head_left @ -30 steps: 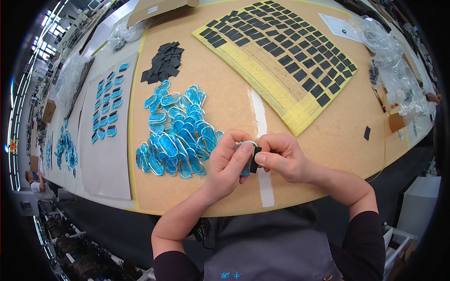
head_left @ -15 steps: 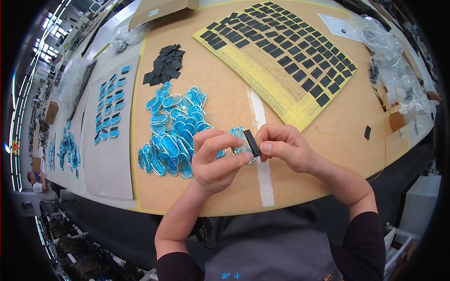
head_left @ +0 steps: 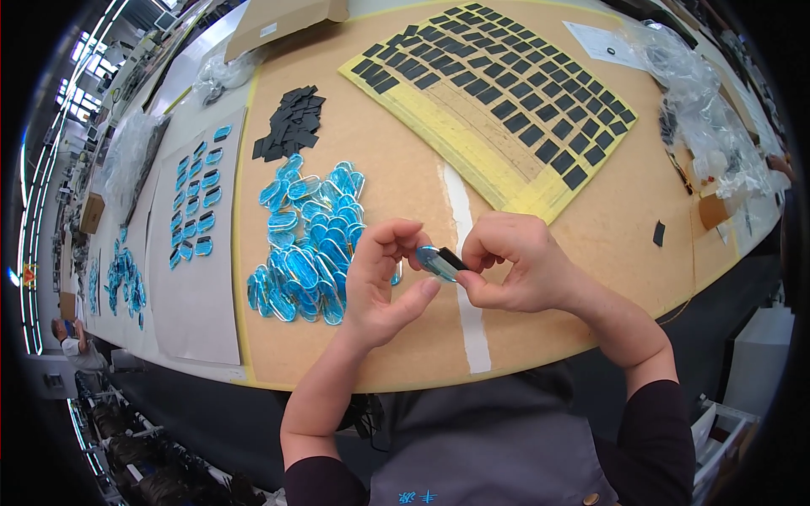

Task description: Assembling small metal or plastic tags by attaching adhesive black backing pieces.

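Head view, blue oval [head_left: 435, 264], long axis slanting down rightward, right fingers [head_left: 481, 289] pinching it, left fingers [head_left: 412, 300] parted

From where I stand, bare tabletop [head_left: 620, 249] opens right of the right hand [head_left: 510, 260], one black piece [head_left: 658, 234] lying in it! Leftward, the blue pile [head_left: 304, 253] crowds the left hand [head_left: 380, 282], and ahead the yellow-edged board [head_left: 515, 190] bars the way.

Greyish apron [head_left: 489, 438] with a bit of blue lettering [head_left: 417, 497] on the front and a round brassy button [head_left: 591, 499] off to the right, dark sleeves [head_left: 658, 434] stopping around the elbows, hands [head_left: 525, 263] totally bare.
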{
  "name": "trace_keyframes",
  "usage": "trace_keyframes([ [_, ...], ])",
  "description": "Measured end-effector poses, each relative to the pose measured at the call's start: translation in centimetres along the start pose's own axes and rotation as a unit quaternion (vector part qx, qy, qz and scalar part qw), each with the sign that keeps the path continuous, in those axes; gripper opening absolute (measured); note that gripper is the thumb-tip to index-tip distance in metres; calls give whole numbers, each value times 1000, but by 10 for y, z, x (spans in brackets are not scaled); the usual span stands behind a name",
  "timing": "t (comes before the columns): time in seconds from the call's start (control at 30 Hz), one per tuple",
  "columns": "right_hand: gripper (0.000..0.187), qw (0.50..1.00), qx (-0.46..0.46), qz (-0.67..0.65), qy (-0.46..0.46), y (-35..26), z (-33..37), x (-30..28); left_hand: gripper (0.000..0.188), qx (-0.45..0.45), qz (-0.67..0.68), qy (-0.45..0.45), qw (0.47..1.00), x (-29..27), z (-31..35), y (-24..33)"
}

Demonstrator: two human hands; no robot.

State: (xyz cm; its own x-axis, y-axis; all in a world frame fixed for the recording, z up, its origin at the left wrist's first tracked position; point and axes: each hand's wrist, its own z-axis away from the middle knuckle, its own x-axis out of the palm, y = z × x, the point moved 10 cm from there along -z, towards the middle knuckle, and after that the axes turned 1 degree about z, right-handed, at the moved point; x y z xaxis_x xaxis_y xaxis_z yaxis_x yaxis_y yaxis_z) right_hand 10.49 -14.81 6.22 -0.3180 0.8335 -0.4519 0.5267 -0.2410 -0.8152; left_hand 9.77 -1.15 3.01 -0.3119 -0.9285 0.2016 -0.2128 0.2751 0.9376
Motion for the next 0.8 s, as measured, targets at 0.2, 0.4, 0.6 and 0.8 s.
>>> trace_keyframes([
  [0.2,15,999,-25,0,37,-9,-2,-6,24,-7,-58,-65,996,6,1,-6],
  [0.4,18,994,-15,-102,46,-1,2,-1,20,46,36,-55,997,8,4,0],
  [0.6,15,990,-29,-120,61,0,4,-2,24,56,8,-59,997,9,7,9],
  [0.8,13,985,3,-166,42,2,7,5,19,66,-34,-61,995,9,9,11],
])
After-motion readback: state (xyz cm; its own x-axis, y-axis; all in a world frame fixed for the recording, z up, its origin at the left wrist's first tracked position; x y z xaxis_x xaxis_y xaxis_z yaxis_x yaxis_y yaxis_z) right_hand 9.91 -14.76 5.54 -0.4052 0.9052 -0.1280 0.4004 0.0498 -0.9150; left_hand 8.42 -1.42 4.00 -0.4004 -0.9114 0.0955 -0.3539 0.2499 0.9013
